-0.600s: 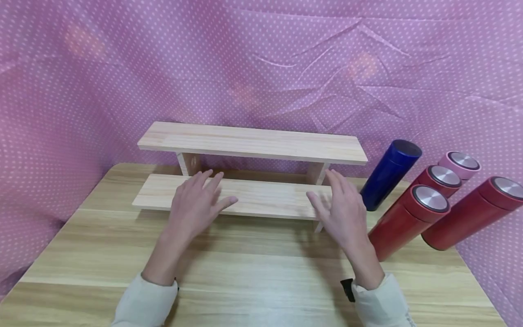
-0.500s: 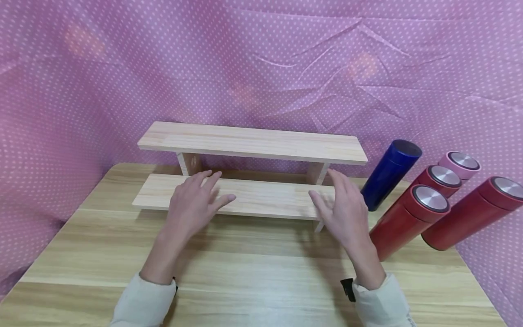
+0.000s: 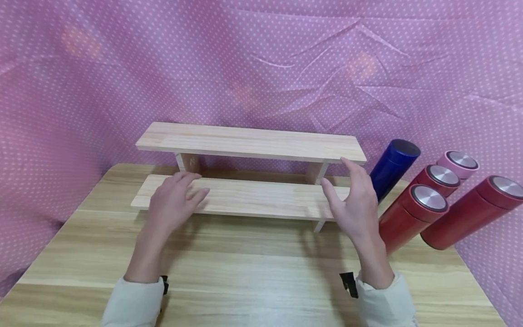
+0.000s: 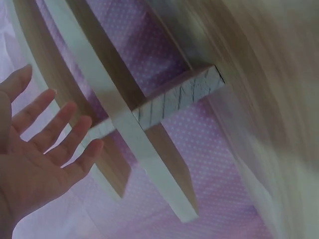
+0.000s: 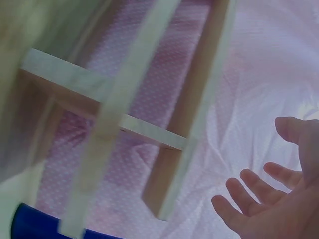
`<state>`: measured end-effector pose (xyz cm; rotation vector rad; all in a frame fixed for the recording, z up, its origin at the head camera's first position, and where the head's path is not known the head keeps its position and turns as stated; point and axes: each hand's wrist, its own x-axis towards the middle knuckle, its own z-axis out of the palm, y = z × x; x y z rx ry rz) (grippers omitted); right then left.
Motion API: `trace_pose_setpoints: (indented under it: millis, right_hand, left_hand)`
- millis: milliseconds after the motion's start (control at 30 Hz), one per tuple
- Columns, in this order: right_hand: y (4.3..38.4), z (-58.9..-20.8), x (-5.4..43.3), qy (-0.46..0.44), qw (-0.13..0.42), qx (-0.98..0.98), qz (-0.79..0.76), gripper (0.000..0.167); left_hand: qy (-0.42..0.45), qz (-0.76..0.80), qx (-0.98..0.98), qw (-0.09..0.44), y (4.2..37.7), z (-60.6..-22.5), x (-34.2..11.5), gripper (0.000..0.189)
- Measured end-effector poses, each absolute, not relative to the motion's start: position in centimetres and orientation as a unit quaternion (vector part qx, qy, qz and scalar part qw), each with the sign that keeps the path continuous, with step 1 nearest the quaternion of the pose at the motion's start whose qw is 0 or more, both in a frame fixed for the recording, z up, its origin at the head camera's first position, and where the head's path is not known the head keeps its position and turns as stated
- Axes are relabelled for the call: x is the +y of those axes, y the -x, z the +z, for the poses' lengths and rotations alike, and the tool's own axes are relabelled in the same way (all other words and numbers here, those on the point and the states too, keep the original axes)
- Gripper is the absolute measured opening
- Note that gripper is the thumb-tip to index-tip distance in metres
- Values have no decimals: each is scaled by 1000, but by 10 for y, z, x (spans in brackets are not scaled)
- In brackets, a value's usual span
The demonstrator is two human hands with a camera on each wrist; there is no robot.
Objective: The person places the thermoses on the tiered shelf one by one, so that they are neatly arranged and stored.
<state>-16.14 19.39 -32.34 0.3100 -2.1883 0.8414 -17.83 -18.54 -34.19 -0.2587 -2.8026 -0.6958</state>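
Observation:
A two-tier wooden shelf, with its upper board (image 3: 253, 141) and lower board (image 3: 265, 199), stands toward the back of the table. My left hand (image 3: 170, 202) hovers over the left part of the lower board, holding nothing. Over that board's right end is my right hand (image 3: 356, 206), also holding nothing, its thumb spread from the fingers. The blue flask (image 3: 393, 165) and the nearest red flask (image 3: 410, 218) are partly hidden behind the right hand. In the left wrist view the left hand (image 4: 40, 162) has spread fingers, apart from the boards. The right wrist view shows loosely bent fingers (image 5: 244, 196).
Beside the near red flask stand a second red flask (image 3: 443, 177), a pink flask (image 3: 459, 163) and another red flask (image 3: 474, 213) near the table's right edge. Pink dotted cloth (image 3: 261, 68) hangs behind the wooden table (image 3: 253, 272) and along its sides.
Both hands have moved apart: the left one toward the left, the right one toward the right and slightly up, now covering more of the blue flask. The shelf and flasks stay in place.

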Motion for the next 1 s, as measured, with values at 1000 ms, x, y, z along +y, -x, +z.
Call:
trace_pose_setpoints:
  millis: [1000]
  right_hand:
    - [128, -258, 217, -97, 465, -770, 426, 47]
  left_hand:
    - [-27, -403, -912, 65, 183, -355, -265, 84]
